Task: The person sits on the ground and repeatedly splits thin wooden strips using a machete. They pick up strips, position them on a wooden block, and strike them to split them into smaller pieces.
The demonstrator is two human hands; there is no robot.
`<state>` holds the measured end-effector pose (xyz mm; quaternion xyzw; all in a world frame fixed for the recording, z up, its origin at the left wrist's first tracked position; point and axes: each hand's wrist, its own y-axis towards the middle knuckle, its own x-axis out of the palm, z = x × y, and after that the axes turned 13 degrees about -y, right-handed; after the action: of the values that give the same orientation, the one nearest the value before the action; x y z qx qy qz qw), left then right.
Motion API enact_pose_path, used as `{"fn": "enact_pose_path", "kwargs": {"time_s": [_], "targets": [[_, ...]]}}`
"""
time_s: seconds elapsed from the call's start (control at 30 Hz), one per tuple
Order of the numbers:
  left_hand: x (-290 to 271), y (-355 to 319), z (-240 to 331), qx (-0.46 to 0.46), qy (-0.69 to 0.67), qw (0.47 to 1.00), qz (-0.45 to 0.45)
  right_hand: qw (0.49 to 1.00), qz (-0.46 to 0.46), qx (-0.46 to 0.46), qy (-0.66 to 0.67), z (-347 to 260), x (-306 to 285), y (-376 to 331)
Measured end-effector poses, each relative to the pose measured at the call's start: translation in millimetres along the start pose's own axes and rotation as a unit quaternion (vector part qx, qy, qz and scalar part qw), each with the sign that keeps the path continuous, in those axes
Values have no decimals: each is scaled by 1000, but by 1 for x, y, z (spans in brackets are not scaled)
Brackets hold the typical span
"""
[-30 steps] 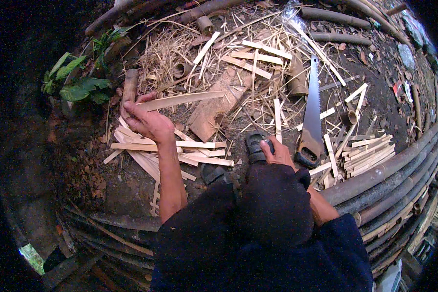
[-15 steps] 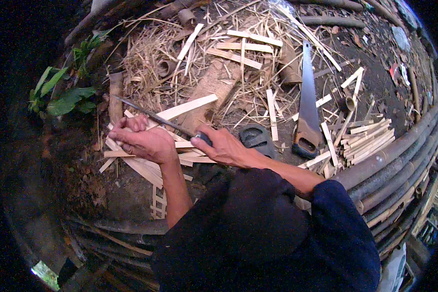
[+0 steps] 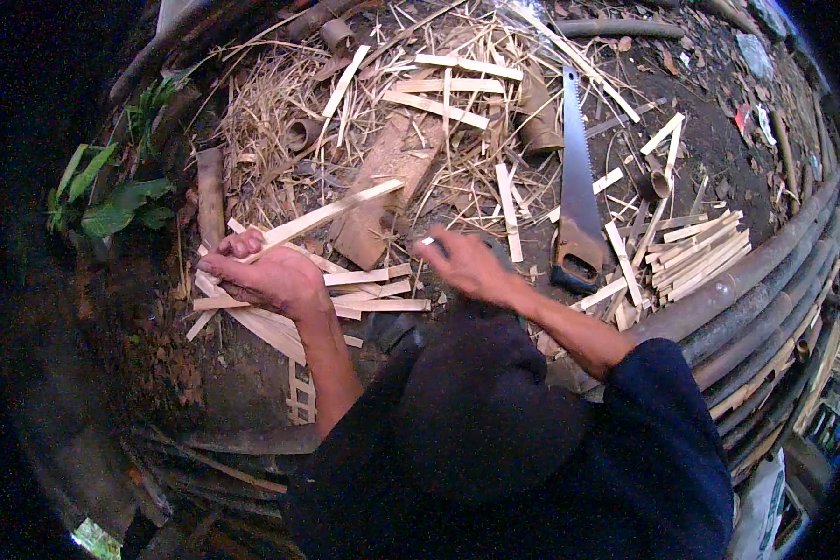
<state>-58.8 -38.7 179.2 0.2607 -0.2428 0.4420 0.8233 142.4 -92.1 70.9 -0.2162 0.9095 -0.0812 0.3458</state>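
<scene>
My left hand (image 3: 269, 273) is closed around a pale bamboo strip (image 3: 336, 212), which slants up and away to the right over a wooden board (image 3: 371, 205). Right of the board, my right hand (image 3: 471, 269) is curled, with a bit of the dark knife handle (image 3: 439, 245) showing at its fingers. The blade cannot be made out now; the hand is apart from the strip. Beneath and beside my left forearm lies a loose pile of cut bamboo strips (image 3: 369, 291).
A handsaw (image 3: 577, 177) lies right of my right hand. Stacked bamboo sticks (image 3: 705, 257) sit beside a bamboo-pole barrier (image 3: 719, 313). Shavings (image 3: 261, 126) and bamboo tubes (image 3: 537, 121) cover the far ground. A leafy plant (image 3: 112, 207) grows at left.
My right hand has moved right, away from my left hand, and the knife blade that lay across the strip no longer shows. My left hand still holds the strip.
</scene>
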Motion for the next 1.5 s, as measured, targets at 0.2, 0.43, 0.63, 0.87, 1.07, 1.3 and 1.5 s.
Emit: {"fn": "enact_pose_path", "kwargs": {"time_s": [0.2,0.43,0.63,0.87,1.07,1.3,1.5], "targets": [[15,-20,4,30,87,996,-12,999,-22,-30,-4,-35,2,-16],[3,12,-5,-2,-73,997,-34,989,35,101,-99,92,22,-1],[7,21,-5,93,90,991,-35,995,44,82,-19,69,27,3],[7,15,5,34,116,992,-23,997,-18,-69,39,-65,-14,-3],[12,4,4,18,65,997,-29,1000,16,12,-21,-13,32,19],[-27,2,-42,37,277,951,-133,993,-3,89,-76,71,25,45],[-82,11,-102,-72,385,876,-283,995,89,50,1,43,-4,2]]}}
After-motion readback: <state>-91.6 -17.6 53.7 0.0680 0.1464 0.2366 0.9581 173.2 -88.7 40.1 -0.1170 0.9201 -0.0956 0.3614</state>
